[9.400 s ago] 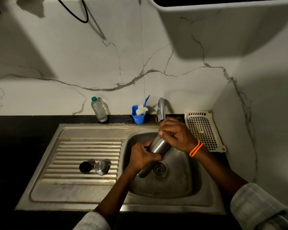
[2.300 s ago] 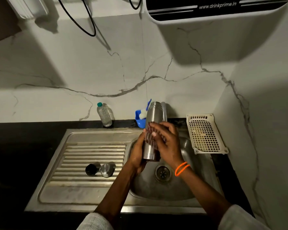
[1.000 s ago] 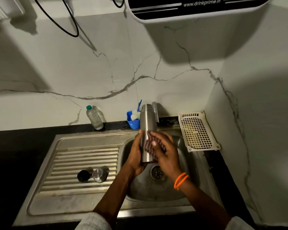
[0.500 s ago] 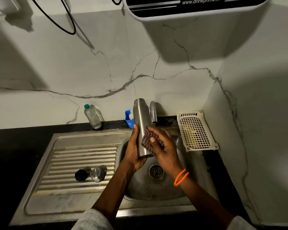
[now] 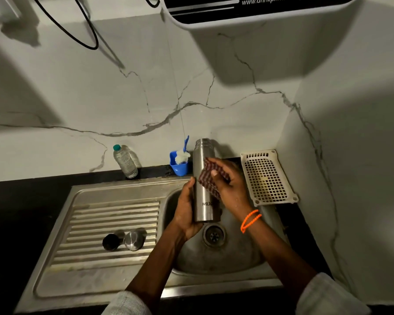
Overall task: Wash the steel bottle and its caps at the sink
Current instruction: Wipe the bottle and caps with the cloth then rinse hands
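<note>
steel bottle (image 5: 203, 196): we see it upright and uncapped over the sink (image 5: 225, 253) basin, brushed silver with lettering low on its side | black cap (image 5: 110, 242): on the ribbed drainboard, left of the basin | steel cap (image 5: 134, 240): just beside the black one, on its right

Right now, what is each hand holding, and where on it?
Left hand grips the steel bottle round its lower body. Right hand presses a checked scrub cloth against the bottle's middle.
</note>
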